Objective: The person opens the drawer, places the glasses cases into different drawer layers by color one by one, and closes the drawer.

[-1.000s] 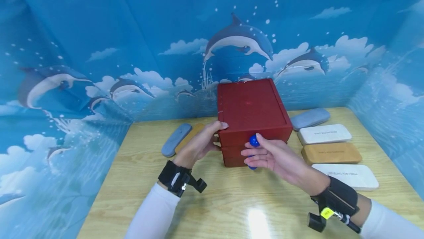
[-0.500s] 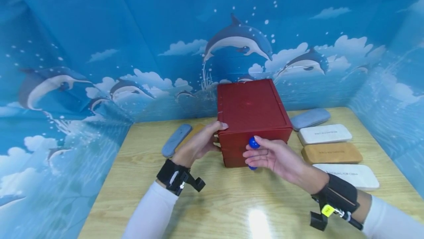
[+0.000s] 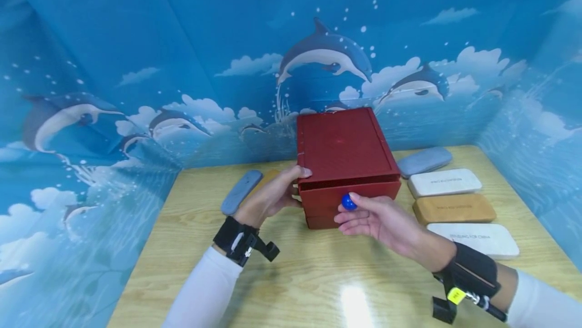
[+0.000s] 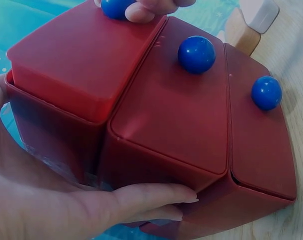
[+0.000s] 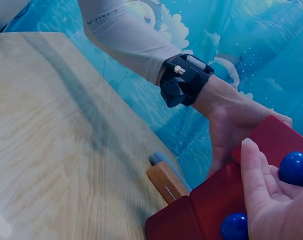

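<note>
A dark red cabinet (image 3: 343,141) of three stacked drawers stands on the table. Its top drawer (image 4: 76,55) sticks out slightly, leaving a dark gap under the cabinet's top edge. My right hand (image 3: 386,222) pinches that drawer's round blue knob (image 3: 348,202) between thumb and fingers. Against the cabinet's left side lie the straight fingers of my left hand (image 3: 275,194), with its thumb over the top front corner. In the left wrist view, the middle knob (image 4: 196,54) and bottom knob (image 4: 266,93) show on drawers that sit in flush. The drawer's inside is hidden.
Right of the cabinet lie long rounded cases: a grey-blue one (image 3: 425,161), a white one (image 3: 444,183), a tan one (image 3: 454,210) and another white one (image 3: 473,239). To its left are a grey-blue case (image 3: 241,191) and a tan case (image 5: 166,181). A dolphin-print cloth (image 3: 218,40) surrounds the table.
The top drawer has come out a little toward me, with my right hand pinching its knob and drawing it nearer. My left hand stays at the cabinet's left front corner.
</note>
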A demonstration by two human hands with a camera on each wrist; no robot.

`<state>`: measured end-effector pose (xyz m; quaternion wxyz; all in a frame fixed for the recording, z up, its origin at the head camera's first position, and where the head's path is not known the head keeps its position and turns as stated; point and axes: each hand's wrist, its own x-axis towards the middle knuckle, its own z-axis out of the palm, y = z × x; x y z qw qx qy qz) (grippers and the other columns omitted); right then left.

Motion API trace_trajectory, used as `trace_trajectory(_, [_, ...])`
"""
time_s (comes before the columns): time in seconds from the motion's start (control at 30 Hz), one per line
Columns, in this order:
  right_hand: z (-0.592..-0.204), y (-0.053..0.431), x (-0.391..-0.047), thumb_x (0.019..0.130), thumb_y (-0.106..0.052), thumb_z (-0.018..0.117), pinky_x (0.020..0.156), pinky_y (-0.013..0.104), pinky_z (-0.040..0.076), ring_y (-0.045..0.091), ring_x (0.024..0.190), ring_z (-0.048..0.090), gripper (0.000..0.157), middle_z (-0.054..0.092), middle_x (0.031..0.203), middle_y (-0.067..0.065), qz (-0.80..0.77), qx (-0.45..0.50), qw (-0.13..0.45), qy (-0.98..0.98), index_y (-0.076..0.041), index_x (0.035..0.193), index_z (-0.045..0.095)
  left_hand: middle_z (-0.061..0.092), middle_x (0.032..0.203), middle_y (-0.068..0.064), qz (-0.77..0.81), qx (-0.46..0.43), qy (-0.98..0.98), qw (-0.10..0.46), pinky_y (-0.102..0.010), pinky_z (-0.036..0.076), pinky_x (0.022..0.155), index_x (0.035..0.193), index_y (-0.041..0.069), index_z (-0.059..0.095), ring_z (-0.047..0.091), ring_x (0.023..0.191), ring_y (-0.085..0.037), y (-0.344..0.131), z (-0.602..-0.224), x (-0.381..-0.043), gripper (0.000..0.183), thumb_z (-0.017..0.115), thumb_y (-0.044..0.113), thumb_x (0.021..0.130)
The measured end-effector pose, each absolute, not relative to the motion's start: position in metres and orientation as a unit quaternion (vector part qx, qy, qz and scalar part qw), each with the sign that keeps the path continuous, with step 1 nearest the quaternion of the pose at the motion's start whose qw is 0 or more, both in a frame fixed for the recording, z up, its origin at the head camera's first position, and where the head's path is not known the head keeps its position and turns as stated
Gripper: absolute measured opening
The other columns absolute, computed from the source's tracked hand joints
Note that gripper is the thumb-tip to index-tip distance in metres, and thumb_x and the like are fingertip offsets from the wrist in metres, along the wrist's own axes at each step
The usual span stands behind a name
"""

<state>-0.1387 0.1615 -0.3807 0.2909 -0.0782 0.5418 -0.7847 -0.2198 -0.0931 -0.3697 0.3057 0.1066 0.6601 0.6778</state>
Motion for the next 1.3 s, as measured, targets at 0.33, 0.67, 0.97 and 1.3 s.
trace_trajectory(0.33, [-0.381,0.162,-0.124,0.101,-0.033,0.046,0.089,0.044,0.048,0.039,0.102,0.060,0.048,0.066,0.110,0.021,-0.783,-0.079,0.300,0.539,0.010,0.120,0.053,0.044,0.134,-0.015,0.682,0.123,0.655,0.302,-0.052,0.051,0.080,0.140,0.024,0.034,0.053,0.111,-0.037,-0.093,-0.370,-0.218,0.056,0.054,0.042,0.091])
trace_trajectory(0.67, [-0.381,0.163,-0.110,0.103,-0.031,0.043,0.089,0.045,0.048,0.037,0.099,0.062,0.044,0.066,0.109,0.022,-0.784,-0.088,0.307,0.532,0.008,0.120,0.054,0.044,0.134,-0.016,0.685,0.151,0.646,0.300,-0.052,0.051,0.079,0.140,0.022,0.036,0.055,0.109,-0.037,-0.094,-0.371,-0.217,0.052,0.051,0.040,0.093])
trace_trajectory(0.97, [-0.380,0.164,-0.099,0.103,-0.030,0.042,0.089,0.045,0.048,0.036,0.098,0.062,0.041,0.066,0.108,0.021,-0.781,-0.084,0.312,0.534,0.005,0.117,0.057,0.048,0.131,-0.016,0.678,0.136,0.664,0.286,-0.051,0.052,0.076,0.138,0.019,0.038,0.058,0.104,-0.036,-0.091,-0.370,-0.216,0.054,0.051,0.043,0.091])
trace_trajectory(1.3, [-0.379,0.165,-0.089,0.104,-0.029,0.039,0.088,0.044,0.049,0.035,0.097,0.063,0.042,0.066,0.109,0.021,-0.786,-0.092,0.327,0.516,0.006,0.118,0.057,0.049,0.129,-0.016,0.672,0.111,0.679,0.274,-0.045,0.054,0.070,0.132,0.013,0.038,0.060,0.100,-0.036,-0.089,-0.370,-0.216,0.055,0.051,0.044,0.089])
